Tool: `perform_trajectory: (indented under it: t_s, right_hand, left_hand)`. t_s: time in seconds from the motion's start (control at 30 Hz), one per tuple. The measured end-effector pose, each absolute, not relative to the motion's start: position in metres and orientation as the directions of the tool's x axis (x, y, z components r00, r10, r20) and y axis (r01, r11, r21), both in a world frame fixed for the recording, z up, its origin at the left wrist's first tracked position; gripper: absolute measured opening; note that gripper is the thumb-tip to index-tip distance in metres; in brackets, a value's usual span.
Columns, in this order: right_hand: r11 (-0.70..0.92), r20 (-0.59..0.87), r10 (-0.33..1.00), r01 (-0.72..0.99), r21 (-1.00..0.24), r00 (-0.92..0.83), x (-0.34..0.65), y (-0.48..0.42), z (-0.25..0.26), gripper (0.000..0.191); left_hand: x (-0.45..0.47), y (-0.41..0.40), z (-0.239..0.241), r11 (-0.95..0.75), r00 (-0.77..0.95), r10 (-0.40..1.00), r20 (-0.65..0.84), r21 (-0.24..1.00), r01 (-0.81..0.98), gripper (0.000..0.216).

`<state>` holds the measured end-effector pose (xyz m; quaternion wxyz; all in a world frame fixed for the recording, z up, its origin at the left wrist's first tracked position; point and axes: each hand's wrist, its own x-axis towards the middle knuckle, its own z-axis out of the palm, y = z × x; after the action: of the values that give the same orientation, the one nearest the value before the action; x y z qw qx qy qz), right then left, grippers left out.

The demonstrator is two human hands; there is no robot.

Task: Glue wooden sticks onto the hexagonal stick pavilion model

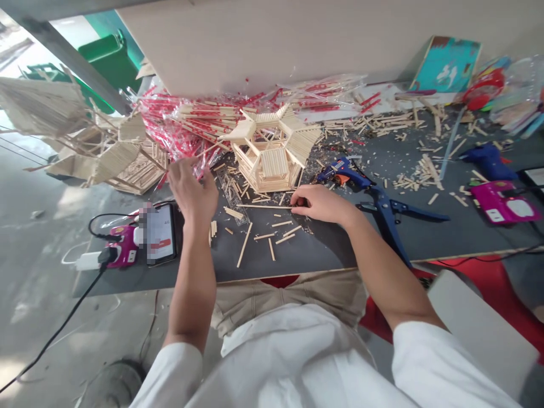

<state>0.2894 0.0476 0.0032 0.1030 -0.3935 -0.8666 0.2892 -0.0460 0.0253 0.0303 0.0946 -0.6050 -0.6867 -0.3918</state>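
Observation:
My right hand [322, 204] pinches one end of a thin wooden stick [267, 207], which lies almost level just above the dark tabletop. My left hand [192, 190] is raised beside the plastic-wrapped bundle of red-ended sticks [204, 122], its thumb and fingers apart. In front of me stands a small wooden stick structure [274, 161] with a star-shaped top and several slatted sides. Short cut sticks [272, 248] lie scattered between my forearms. A blue hot glue gun [346, 173] rests beyond my right hand, and a dark blue hand cutter [385, 212] lies by my right forearm.
A larger stick model [106, 153] stands at the left. A phone [161, 235] and a pink power strip [125, 246] lie near the left edge. On the right are a second blue glue gun [488, 160], another pink power strip [504, 203] and loose stick offcuts [425, 173].

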Motion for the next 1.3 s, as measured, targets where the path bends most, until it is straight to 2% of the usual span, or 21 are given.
perform_trajectory:
  t_s: [0.1, 0.23, 0.33, 0.4, 0.6, 0.73, 0.83, 0.97, 1.07, 1.13, 1.2, 1.3]
  right_hand:
    - [0.52, -0.065, 0.745, 0.638, -0.568, -0.664, 0.288, 0.048, 0.001, 0.017]
    - [0.53, -0.138, 0.709, 0.652, -0.543, -0.692, 0.29, 0.047, 0.008, 0.017]
    - [0.497, -0.153, 0.726, 0.665, -0.557, -0.67, 0.297, 0.046, 0.013, 0.018]
    - [0.459, -0.135, 0.741, 0.642, -0.614, -0.658, 0.301, 0.045, 0.016, 0.018]
    - [0.294, -0.08, 0.715, 0.403, -0.867, -0.694, 0.304, 0.04, 0.023, 0.022]
    - [0.178, -0.167, 0.666, 0.373, -0.911, -0.727, 0.309, 0.04, 0.025, 0.037]
    - [0.104, -0.269, 0.577, 0.396, -0.913, -0.771, 0.313, 0.04, 0.029, 0.037]
    - [0.021, -0.402, 0.353, 0.437, -0.899, -0.845, 0.31, 0.038, 0.033, 0.035]
    - [0.034, -0.448, 0.265, 0.472, -0.881, -0.854, 0.305, 0.036, 0.035, 0.036]
    - [0.031, -0.456, 0.247, 0.477, -0.878, -0.855, 0.303, 0.035, 0.034, 0.037]
    - [-0.005, -0.442, 0.235, 0.454, -0.891, -0.866, 0.302, 0.035, 0.031, 0.039]
    - [-0.058, -0.401, 0.243, 0.399, -0.915, -0.883, 0.304, 0.036, 0.026, 0.04]
  left_hand:
    - [-0.024, 0.021, 0.032, -0.185, -0.077, 0.812, 0.578, 0.38, 0.906, 0.036]
    - [0.002, 0.01, 0.03, -0.419, 0.228, 0.833, 0.505, 0.306, 0.855, 0.03]
    - [0.018, 0.002, 0.026, -0.478, 0.353, 0.819, 0.453, 0.196, 0.856, 0.038]
    - [0.028, -0.002, 0.024, -0.48, 0.38, 0.812, 0.442, 0.136, 0.867, 0.045]
    - [0.046, -0.007, 0.024, -0.678, 0.638, 0.705, 0.31, 0.034, 0.734, 0.042]
    - [0.039, -0.003, 0.018, -0.647, 0.607, 0.728, 0.317, 0.028, 0.762, 0.038]
    - [0.032, 0.002, 0.015, -0.609, 0.558, 0.758, 0.338, 0.059, 0.791, 0.04]
    - [0.032, 0.002, 0.016, -0.702, 0.66, 0.691, 0.293, 0.057, 0.71, 0.042]
    - [0.04, -0.002, 0.014, -0.774, 0.731, 0.62, 0.284, 0.072, 0.628, 0.044]
    - [0.045, -0.002, 0.01, -0.824, 0.763, 0.544, 0.349, 0.051, 0.564, 0.041]
    - [0.046, -0.001, 0.006, -0.86, 0.759, 0.445, 0.476, -0.008, 0.509, 0.039]
    - [0.041, 0.001, 0.003, -0.825, 0.632, 0.32, 0.706, -0.121, 0.553, 0.04]
